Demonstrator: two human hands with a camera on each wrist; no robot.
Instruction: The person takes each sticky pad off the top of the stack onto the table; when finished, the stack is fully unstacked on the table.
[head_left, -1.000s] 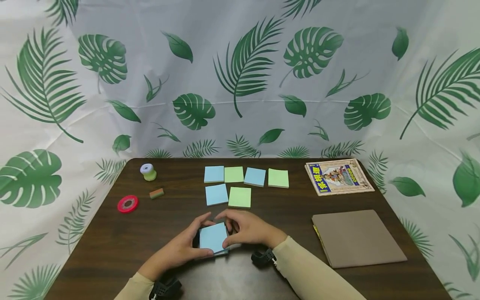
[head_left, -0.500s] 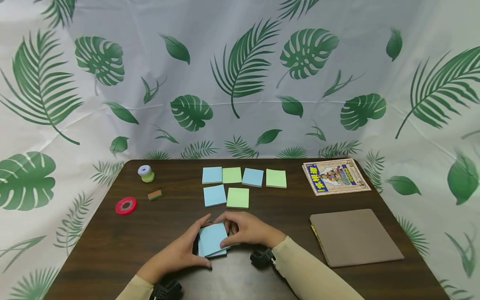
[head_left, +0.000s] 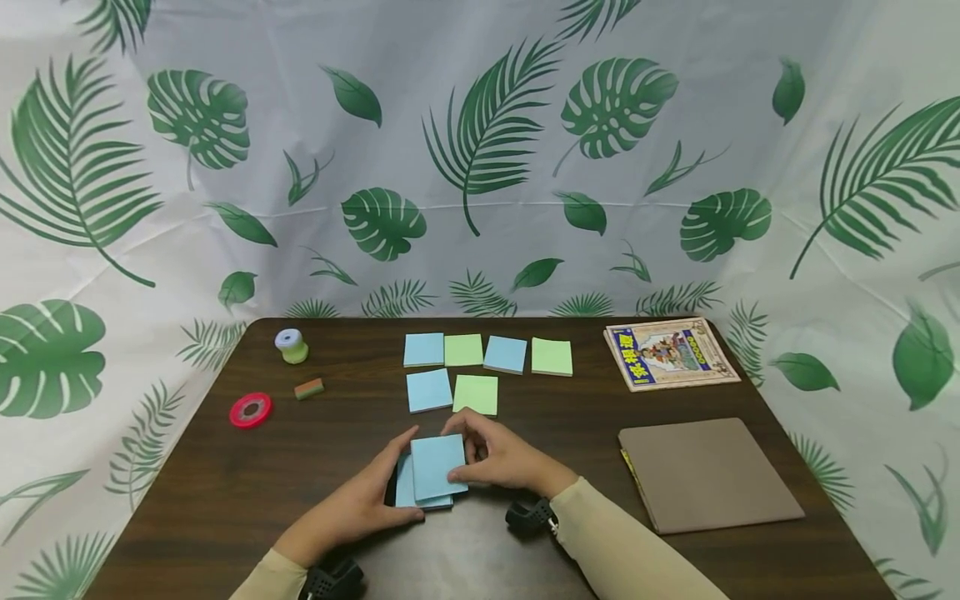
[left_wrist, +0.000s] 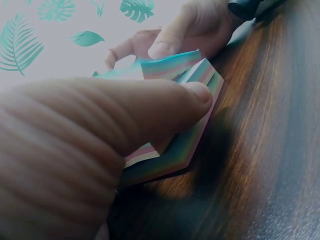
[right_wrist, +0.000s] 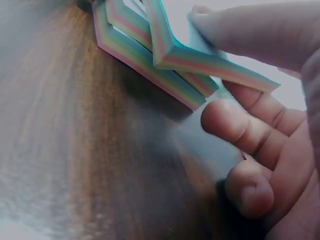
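My right hand [head_left: 504, 454] pinches a blue-topped sticky note pad [head_left: 437, 467] between thumb and fingers. This pad lies tilted over lower sticky note pads [head_left: 404, 490] and sticks out to their right. Striped, multicoloured edges show on the held pad [right_wrist: 215, 67] and on the lower pads [right_wrist: 145, 65] in the right wrist view. My left hand [head_left: 363, 502] holds the lower pads, fingers along their far left side and thumb at the near edge. In the left wrist view, the left thumb [left_wrist: 165, 105] crosses in front of the pads and hides part of them.
Behind the hands, several blue and green sticky note pads [head_left: 476, 393] lie in two rows. To the left are a red tape roll [head_left: 251, 410], a small eraser-like block [head_left: 308, 388] and a spool [head_left: 291, 346]. Booklets [head_left: 672, 353] and a brown folder [head_left: 711, 475] lie right.
My right hand has shifted the top pad rightward and away from me, uncovering more of the lower pads. The left thumb has come back against their near edge.
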